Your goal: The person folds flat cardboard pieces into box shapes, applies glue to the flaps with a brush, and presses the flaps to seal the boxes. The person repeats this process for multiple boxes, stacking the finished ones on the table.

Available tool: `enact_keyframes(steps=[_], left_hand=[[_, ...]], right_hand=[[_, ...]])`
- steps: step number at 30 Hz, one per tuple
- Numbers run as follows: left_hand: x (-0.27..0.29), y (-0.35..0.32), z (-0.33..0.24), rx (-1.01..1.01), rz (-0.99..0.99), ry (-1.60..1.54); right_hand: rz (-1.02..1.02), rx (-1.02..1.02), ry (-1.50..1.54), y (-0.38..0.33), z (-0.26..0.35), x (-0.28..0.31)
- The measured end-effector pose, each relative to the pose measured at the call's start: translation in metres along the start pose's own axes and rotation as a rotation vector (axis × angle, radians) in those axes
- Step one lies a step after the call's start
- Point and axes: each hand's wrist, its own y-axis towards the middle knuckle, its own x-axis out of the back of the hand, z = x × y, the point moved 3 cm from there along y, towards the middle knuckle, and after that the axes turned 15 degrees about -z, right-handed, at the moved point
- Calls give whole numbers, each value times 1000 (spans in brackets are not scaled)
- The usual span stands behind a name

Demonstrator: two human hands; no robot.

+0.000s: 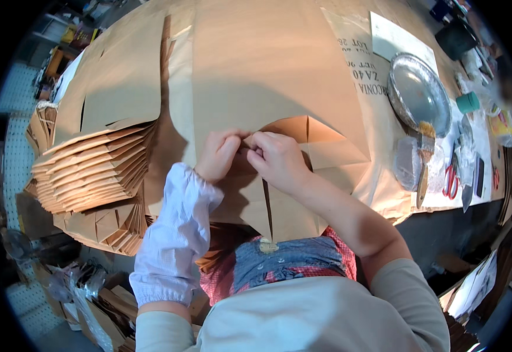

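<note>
So the person's denim-and-check clothing (291,258) is showing nearest, and the creased brown paper (294,208) is lying right in front of it. The left hand (218,154) and right hand (279,159) are working super close together, both pinching its edge, tho the fingers are kinda hiding the exact contact. Off left, a fat stack of folded paper (91,170) is sitting there; on the right, red-handled scissors (450,180) and a brush (425,141) are lying around, with a round basin (423,97) sitting farther back.
</note>
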Motion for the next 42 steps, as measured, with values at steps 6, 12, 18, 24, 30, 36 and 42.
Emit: enact_keyframes(steps=[6,12,18,24,30,36,42], left_hand=[[-28,62,14,-24,-113,444],[-20,53,4,28,-69,199],[-25,49,-10,-147,-198,407],[-72,-33,-64,-805,306,1068],[-85,-39,-48,-77,475,1222],[-5,-55,-5,-488,-308,1108],[2,-32,-10,-56,262,503]], right_hand=[[110,153,-205,-33,13,-8],[220,348,-502,43,27,47],[1059,376,-671,9,-3,53],[964,351,-909,-9,6,75],[1186,-55,-1083,6,-7,33],[752,62,-1004,-7,-31,102],[947,87,-622,14,-33,111]])
